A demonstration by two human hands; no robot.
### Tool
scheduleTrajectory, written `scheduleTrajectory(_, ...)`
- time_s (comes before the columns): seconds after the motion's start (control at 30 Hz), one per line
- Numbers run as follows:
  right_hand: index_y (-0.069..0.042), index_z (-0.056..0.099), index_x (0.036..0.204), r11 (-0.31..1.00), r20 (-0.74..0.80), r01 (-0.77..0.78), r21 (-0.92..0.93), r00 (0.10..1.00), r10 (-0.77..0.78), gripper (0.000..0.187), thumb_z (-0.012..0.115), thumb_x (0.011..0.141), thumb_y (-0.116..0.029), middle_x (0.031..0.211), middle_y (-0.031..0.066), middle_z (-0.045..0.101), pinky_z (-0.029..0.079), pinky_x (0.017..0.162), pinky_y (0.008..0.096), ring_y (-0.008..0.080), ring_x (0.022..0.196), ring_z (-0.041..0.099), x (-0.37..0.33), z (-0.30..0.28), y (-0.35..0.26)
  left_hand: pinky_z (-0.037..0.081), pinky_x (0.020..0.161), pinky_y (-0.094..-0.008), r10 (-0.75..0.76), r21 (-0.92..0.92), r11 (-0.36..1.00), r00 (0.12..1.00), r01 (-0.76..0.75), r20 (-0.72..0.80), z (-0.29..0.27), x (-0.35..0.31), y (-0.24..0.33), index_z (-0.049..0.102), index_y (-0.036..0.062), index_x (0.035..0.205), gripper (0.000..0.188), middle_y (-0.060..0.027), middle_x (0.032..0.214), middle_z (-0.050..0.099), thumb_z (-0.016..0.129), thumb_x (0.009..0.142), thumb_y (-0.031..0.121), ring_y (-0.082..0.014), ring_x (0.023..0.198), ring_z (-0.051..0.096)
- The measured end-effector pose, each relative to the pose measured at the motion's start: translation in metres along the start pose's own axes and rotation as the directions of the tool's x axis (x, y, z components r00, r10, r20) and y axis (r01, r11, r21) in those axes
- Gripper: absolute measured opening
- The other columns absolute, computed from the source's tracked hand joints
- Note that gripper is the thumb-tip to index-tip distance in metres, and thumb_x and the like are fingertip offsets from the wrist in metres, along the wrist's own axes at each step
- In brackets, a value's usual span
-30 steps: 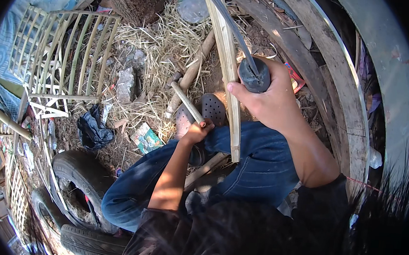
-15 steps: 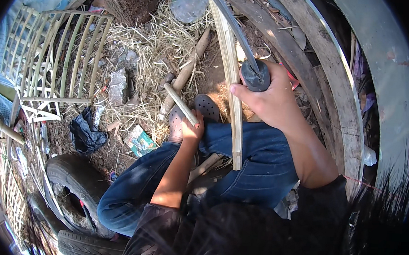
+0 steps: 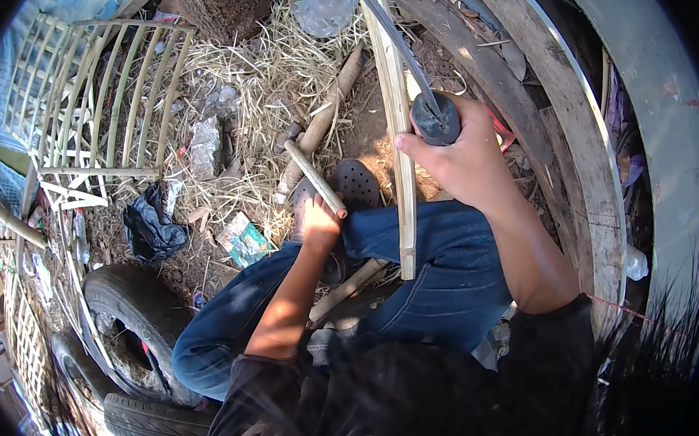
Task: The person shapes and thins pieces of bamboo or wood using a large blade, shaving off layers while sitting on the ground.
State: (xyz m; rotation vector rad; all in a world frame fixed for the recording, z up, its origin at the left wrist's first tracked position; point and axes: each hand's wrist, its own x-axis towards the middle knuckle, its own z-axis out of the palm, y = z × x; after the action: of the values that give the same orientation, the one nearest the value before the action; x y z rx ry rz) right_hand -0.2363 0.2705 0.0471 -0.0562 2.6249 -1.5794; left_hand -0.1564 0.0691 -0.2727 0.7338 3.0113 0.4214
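My right hand (image 3: pixel 456 148) is closed around the black handle of a long-bladed knife (image 3: pixel 437 120). Its blade runs up and left, crossing over a pale split bamboo strip (image 3: pixel 401 169). My right thumb rests against the edge of that strip, whose lower end lies over my jeans. Down by my shoes (image 3: pixel 358 182), my left hand (image 3: pixel 321 222) is closed, fingers bent at the end of a hammer's wooden handle (image 3: pixel 313 177). The handle shows along its length above the hand, so the fingers' exact hold is partly hidden. The hammer's dark head points away from me.
A woven bamboo lattice (image 3: pixel 118 105) stands at the left, above old tyres (image 3: pixel 136 316). Straw-like shavings (image 3: pixel 246 73) cover the ground beside a tree trunk (image 3: pixel 219 2). A round wooden stick (image 3: pixel 328 119) lies near the hammer. Long weathered planks (image 3: pixel 565 144) curve along the right.
The right hand, knife and bamboo strip have shifted slightly up. The left hand stays by the hammer handle with its wrist a little changed, and the whole view has moved slightly.
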Motion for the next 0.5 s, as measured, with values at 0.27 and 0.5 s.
scheduleTrajectory(0.27,-0.001,0.061,0.084,0.997,0.010,0.021,0.078,1.000,-0.022,0.017,0.070,0.073,-0.011,0.068,0.0040,0.061,0.047,0.060,0.0302,0.0125,0.063,0.059,-0.009,0.021,-0.008,0.043,0.095,-0.0411,0.020,-0.389,0.710,0.535,0.587,0.844,-0.160,-0.057,0.032,0.046,0.0036,0.126,0.048,-0.0171,0.121,0.055,0.062,0.087,0.028,-0.0315,0.120,0.051)
scheduleTrajectory(0.5,-0.002,0.057,0.077,0.915,0.120,0.028,0.401,0.989,-0.082,0.019,0.072,0.075,-0.014,0.063,0.0013,0.055,0.044,0.057,0.0300,0.0106,0.059,0.052,-0.036,0.069,-0.012,0.047,0.084,-0.0319,0.211,-0.886,-0.345,0.945,0.311,0.250,-0.248,-0.036,0.062,0.044,-0.0003,0.127,0.058,-0.0103,0.093,0.058,0.055,0.092,0.045,-0.0194,0.090,0.058)
